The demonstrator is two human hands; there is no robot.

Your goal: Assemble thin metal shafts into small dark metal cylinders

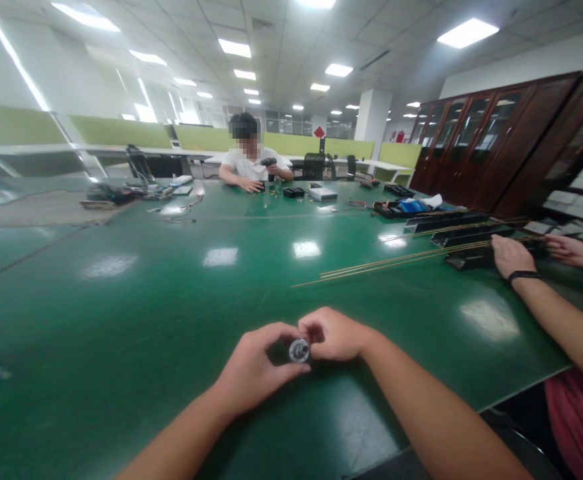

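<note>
A small round metal part (pixel 299 350), silvery with a dark body behind its shiny face, sits pinched between both hands just above the glossy green desk (pixel 171 300). The left hand (pixel 254 370) curls around it from the left, fingers closed on its side; the right hand (pixel 334 333) grips it from the right with bent fingertips. Beyond the right hand, thin brass-coloured rods (pixel 396 260) lie flat on the desk, reaching a co-worker's hands (pixel 511 257) resting on long black trays (pixel 466 233). Far beyond both hands, another person (pixel 251 163) sits holding a dark tool.
</note>
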